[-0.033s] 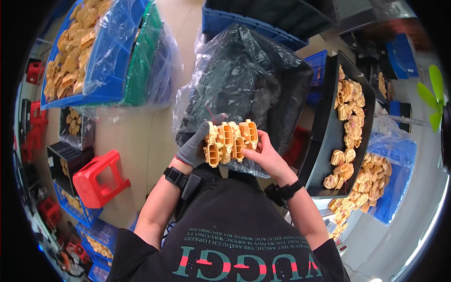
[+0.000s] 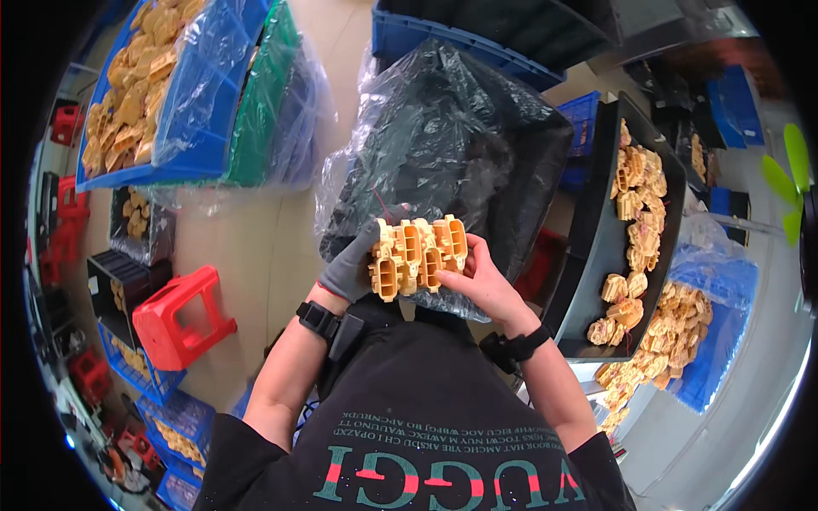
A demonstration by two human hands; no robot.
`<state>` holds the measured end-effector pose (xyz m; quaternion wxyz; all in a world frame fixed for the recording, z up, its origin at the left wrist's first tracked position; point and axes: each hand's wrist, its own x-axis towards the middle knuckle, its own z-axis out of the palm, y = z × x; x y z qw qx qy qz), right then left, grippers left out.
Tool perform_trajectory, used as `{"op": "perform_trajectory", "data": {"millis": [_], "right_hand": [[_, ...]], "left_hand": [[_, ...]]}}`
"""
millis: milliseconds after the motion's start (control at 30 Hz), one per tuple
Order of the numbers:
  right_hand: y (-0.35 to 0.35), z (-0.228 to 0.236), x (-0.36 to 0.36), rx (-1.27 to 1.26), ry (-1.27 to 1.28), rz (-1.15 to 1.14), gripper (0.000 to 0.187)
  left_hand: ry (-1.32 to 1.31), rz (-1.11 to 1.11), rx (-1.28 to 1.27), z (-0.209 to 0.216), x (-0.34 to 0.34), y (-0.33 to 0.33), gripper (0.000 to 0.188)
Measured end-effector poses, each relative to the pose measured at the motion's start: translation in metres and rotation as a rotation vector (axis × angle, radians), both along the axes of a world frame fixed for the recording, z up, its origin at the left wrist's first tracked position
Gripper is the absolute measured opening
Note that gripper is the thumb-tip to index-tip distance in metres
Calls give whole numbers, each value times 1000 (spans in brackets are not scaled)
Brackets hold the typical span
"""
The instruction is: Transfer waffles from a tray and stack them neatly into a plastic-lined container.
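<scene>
- Apparently, almost nothing changes: the gloved left hand (image 2: 349, 263) and the bare right hand (image 2: 486, 283) remain gripping the yellow parts (image 2: 411, 247) from opposite sides.
- So, the hold looks steady; these parts are above the near edge of the plastic-covered dark bin (image 2: 547, 157).

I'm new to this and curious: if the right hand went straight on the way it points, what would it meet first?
The right hand would first meet the cream plastic parts it touches; beyond them, probably the gloved left hand, though depth is hard to judge.
</scene>
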<state>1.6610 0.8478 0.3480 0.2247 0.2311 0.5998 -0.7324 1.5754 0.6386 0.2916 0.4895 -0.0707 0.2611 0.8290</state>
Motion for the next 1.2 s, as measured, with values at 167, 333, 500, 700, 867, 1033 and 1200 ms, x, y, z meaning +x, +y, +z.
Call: {"op": "perform_trajectory", "data": {"millis": [167, 333, 500, 700, 867, 1033, 1200], "right_hand": [[5, -10, -7, -9, -25, 117, 82], [17, -26, -13, -42, 15, 167, 85], [32, -54, -18, -158, -78, 149, 85], [58, -131, -23, -625, -464, -31, 76], [60, -184, -26, -801, -630, -89, 65], [46, -230, -23, -896, -681, -205, 64], [51, -252, -30, -893, -667, -223, 66]], "left_hand": [[-23, 102, -30, -4, 12, -1, 81], [35, 149, -169, -5, 12, 5, 81], [28, 128, -311, -10, 6, 19, 73], [-296, 146, -442, -64, 16, 50, 54], [-344, 324, -598, -105, 16, 71, 48], [-307, 272, -662, -119, -1, 74, 47], [-313, 194, -722, -128, -9, 69, 47]]}}
